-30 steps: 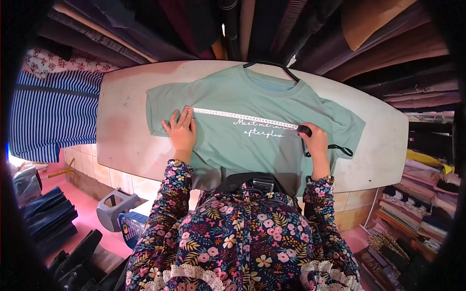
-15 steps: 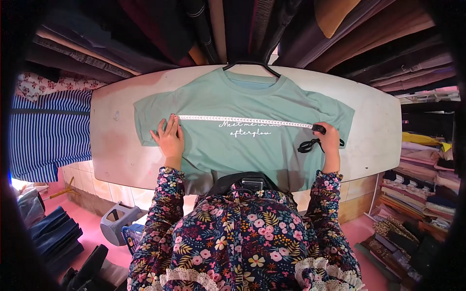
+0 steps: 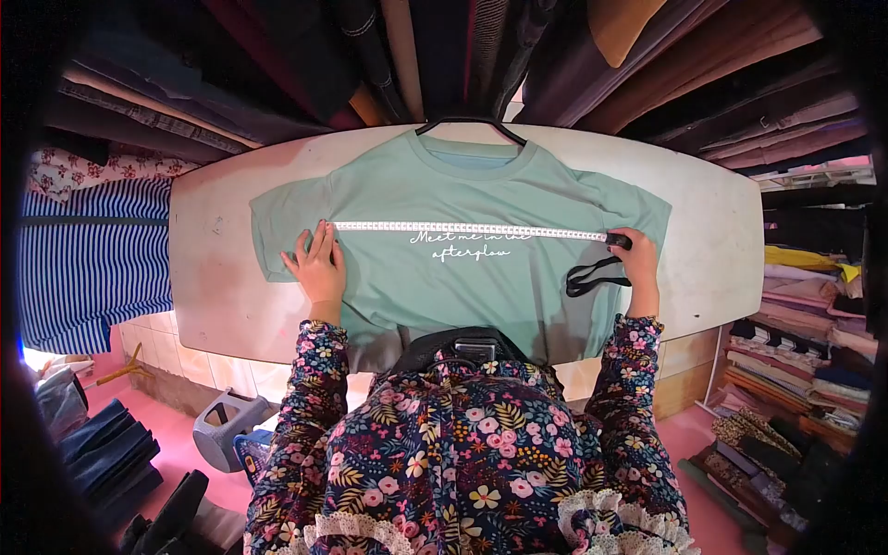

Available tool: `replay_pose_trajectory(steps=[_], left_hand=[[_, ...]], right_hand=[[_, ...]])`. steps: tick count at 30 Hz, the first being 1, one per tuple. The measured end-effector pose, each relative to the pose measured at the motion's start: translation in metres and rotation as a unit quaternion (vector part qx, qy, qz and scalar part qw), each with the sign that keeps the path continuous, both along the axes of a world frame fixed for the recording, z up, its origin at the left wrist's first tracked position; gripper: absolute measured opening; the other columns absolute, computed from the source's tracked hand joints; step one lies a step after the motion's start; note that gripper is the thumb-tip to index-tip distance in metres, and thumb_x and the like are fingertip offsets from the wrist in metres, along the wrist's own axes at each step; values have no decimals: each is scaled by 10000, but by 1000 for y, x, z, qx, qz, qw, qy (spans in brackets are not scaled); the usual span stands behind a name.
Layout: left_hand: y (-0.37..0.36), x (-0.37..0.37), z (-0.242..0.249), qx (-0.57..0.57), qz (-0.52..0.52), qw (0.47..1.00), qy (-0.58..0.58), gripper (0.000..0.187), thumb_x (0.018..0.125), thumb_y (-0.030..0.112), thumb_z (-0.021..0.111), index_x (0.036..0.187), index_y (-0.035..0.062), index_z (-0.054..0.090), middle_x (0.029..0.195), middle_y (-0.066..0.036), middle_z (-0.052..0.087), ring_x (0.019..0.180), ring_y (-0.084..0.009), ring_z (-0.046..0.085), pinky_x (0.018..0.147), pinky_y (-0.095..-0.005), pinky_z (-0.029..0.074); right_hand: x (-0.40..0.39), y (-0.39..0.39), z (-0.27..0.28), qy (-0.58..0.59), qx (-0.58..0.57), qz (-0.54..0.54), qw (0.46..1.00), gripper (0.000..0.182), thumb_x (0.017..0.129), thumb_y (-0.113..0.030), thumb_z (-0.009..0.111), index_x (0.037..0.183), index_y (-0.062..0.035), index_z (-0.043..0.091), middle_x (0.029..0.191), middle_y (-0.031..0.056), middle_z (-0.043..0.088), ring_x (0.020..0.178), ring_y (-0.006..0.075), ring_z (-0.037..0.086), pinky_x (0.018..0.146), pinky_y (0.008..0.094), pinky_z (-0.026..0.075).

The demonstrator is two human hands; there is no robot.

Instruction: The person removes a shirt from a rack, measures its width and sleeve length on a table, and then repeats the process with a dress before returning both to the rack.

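Note:
A green T-shirt (image 3: 462, 296) with white lettering lies spread on a white table, a black hanger (image 3: 474, 121) at its neck. Across the chest runs a white measuring tape (image 3: 462, 228), nearly straight, just above the lettering. My left hand (image 3: 317, 266) presses its fingertips at the tape's left end, with thumb and fingers spread on the shirt. At the right end, my right hand (image 3: 635, 259) grips the black tape case (image 3: 617, 240). A black strap (image 3: 592, 277) hangs from the case and rests on the shirt beside that hand.
The white table (image 3: 712, 240) has rounded corners. Hanging clothes (image 3: 620, 74) line its far side, and a striped garment (image 3: 92, 259) hangs at the left. Folded clothes (image 3: 795, 361) are stacked at the right. A grey stool (image 3: 222, 430) stands on the floor at lower left.
My right hand has moved slightly right with the tape case, and the tape reaches a little farther. The strap has shifted into a wider loop. My left hand keeps its place on the shirt.

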State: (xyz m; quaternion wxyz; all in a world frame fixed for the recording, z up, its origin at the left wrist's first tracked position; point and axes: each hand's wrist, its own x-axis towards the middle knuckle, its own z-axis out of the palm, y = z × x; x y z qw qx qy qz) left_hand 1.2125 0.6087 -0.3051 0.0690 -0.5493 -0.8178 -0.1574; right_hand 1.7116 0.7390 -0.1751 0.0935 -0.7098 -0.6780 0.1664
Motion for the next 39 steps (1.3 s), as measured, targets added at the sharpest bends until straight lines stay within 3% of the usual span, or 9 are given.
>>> replay_pose_trajectory(steps=[19,21,27,30,39], left_hand=[[-1,-5,-2,-8,2,1000,-4,349,864,217,540,1208,243,593,1275,101,545,1202,-213,439,1048,-615,155],[-1,-5,-3,-9,3,1000,-4,349,864,217,539,1207,244,593,1277,102,544,1203,-213,439,1050,-613,152],[0,-6,-5,3,2,1000,1,344,855,214,545,1194,239,601,1259,103,554,1191,-210,444,1049,-613,154],[0,-6,-6,-14,5,1000,-1,357,871,222,531,1223,254,580,1280,107,539,1204,-208,438,1056,-607,144],[0,-6,-6,-14,6,1000,1,351,875,225,530,1222,253,580,1271,105,545,1199,-204,442,1054,-605,150]], right_hand=[[4,5,-5,56,-6,31,998,344,631,3,729,961,-76,676,863,123,670,775,261,643,709,339,491],[4,4,-5,50,12,48,998,345,637,9,725,967,-79,677,808,104,675,724,205,648,673,299,502],[6,6,-10,42,13,56,997,335,640,18,717,960,-70,674,806,100,676,717,198,647,665,296,502],[3,6,-7,54,-16,30,998,333,637,1,729,958,-71,674,872,124,668,793,268,640,727,344,488],[1,5,-5,56,-15,27,998,345,633,1,731,965,-74,675,874,123,667,790,266,638,724,343,487]])
